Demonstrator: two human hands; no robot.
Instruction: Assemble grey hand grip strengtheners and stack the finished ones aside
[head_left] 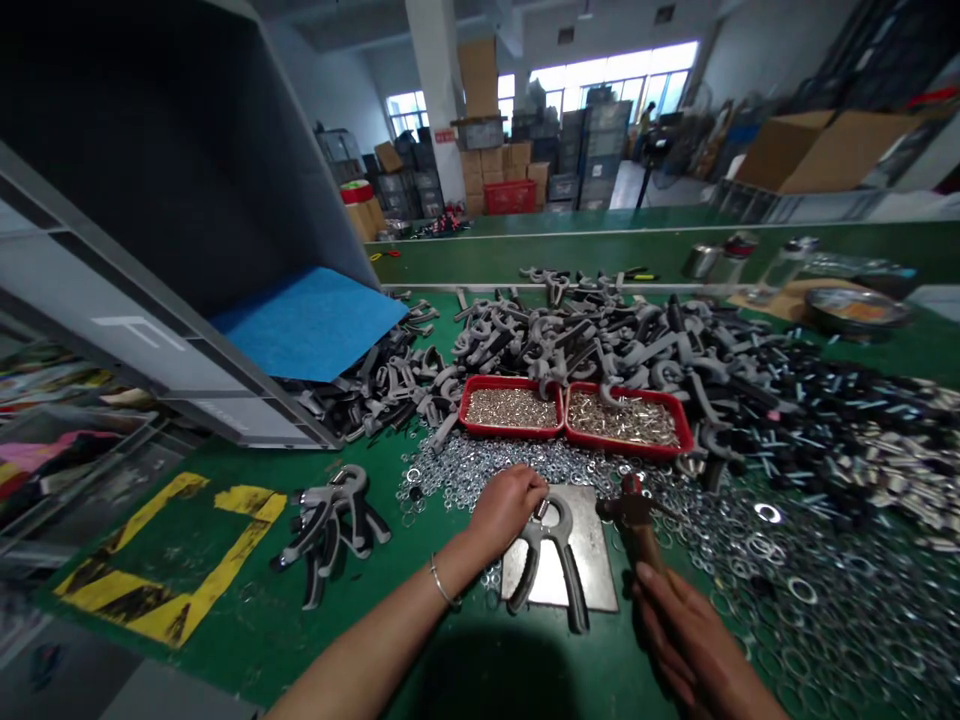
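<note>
On a green table (pixel 225 640), a grey-and-black hand grip trainer (pixel 570 580) lies on a steel plate (pixel 592 560), and the left hand (pixel 504 510) has its fingers (pixel 525 485) curled closed around the trainer's top end. Just right of the plate, the right hand (pixel 694 640) has its fingers (pixel 667 610) wrapped shut around a wooden-handled hammer (pixel 649 540), its head raised near the trainer. Beyond the plate lie loose steel washers (pixel 465 470) and two red trays (pixel 510 382) of small metal parts — more trainers (pixel 330 530) sit in a heap to its left.
</note>
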